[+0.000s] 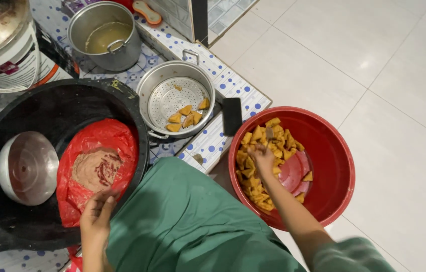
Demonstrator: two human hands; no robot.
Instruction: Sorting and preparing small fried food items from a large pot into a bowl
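Note:
My right hand (262, 157) reaches down into a red plastic basin (336, 166) on the floor and rests among several yellow-brown triangular pieces (256, 189); whether it grips one I cannot tell. My left hand (98, 209) touches the lower edge of a red plastic bag (115, 136) that holds a brownish paste (92, 168). The bag lies inside a big black tub (52, 106). A metal steamer pot (145, 93) with a perforated tray holds a few of the same pieces (185, 118).
A metal bowl (26, 166) lies in the black tub. A lidless steel pot with liquid (104, 35), a white bucket (4, 50) and a dark phone-like slab (232, 116) stand on the dotted tiled ledge (233, 83). My green-clad knee (188, 221) fills the front. White floor tiles (374, 60) spread to the right.

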